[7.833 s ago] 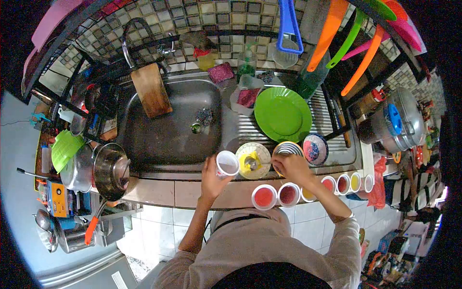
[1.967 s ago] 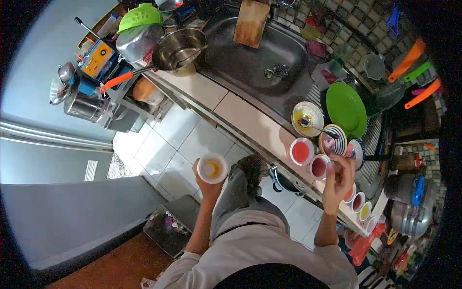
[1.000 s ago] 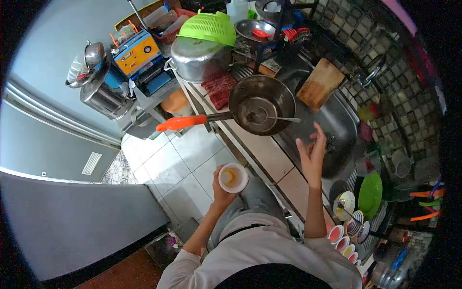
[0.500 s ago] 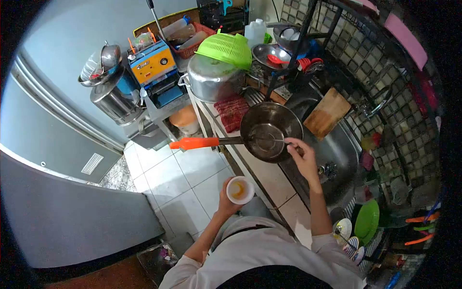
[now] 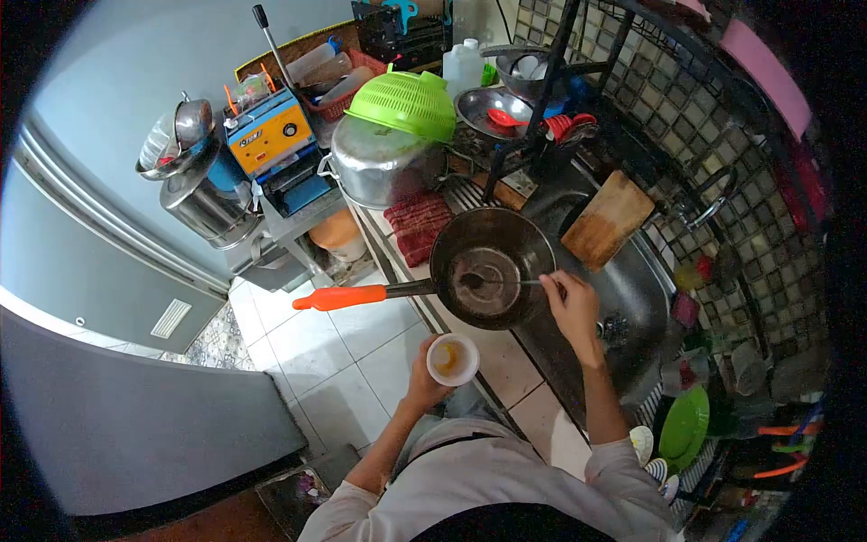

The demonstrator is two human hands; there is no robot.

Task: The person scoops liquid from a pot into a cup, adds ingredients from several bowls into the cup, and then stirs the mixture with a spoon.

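Note:
In the head view, my left hand point(image 5: 425, 378) is wrapped round a white cup point(image 5: 452, 359) with a little yellow-orange stuff inside. My right hand point(image 5: 573, 305) pinches the handle of a spoon point(image 5: 519, 283) over a deep dark pan point(image 5: 494, 312). The spoon's end reaches down toward the pan's bottom; whether it touches is hard to tell. An orange-handled grip point(image 5: 340, 297) sticks out leftward from the pan over the counter's edge. Beside the pan lies a folded dark red cloth point(image 5: 418, 227).
A metal sink point(image 5: 632, 303) lies right of the pan, with a wooden cutting board point(image 5: 609, 220) across it. Behind stand a large pot point(image 5: 375, 172) topped by a green colander point(image 5: 406, 101) and a blue-orange machine point(image 5: 268, 135). A green plate point(image 5: 684, 426) sits in the rack at right.
The spoon has moved leftward over the pan's inside, and its dark end now shows. My left hand still holds the cup in about the same place. The camera view has shifted slightly.

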